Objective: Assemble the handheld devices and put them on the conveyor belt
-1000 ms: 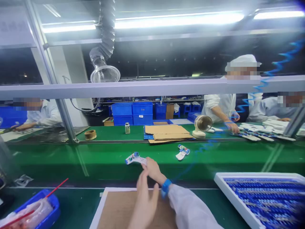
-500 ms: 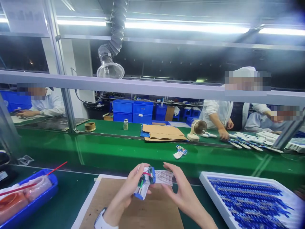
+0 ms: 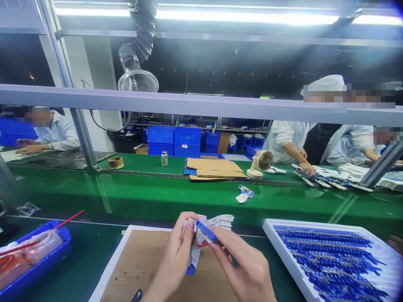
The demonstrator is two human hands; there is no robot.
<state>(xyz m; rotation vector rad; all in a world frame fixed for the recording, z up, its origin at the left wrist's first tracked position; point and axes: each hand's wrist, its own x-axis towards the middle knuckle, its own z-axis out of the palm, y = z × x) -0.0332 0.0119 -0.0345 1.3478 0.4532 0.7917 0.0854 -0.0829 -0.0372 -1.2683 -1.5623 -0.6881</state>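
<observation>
Over the brown board (image 3: 147, 256), my left hand (image 3: 175, 253) grips an opened white plastic housing (image 3: 222, 220) from its left side. A blue end (image 3: 190, 269) shows at the bottom of that unit. My right hand (image 3: 244, 260) pinches a small blue part (image 3: 206, 232) between thumb and fingers, right against the housing. A red wire (image 3: 199, 244) runs between the blue part and the inside of the unit. My fingers hide much of the inside.
To the right stands a white tray (image 3: 267, 226) of blue circuit boards. A blue bin (image 3: 67, 245) with red wires lies left. On the green belt (image 3: 141, 195) rests another white-and-blue piece (image 3: 244, 195); behind are cardboard (image 3: 217, 165), a fan (image 3: 261, 163) and co-workers.
My right hand has moved left and closed on the blue part, where its fingers were apart before. The unit has turned in my left hand. The view has shifted slightly.
</observation>
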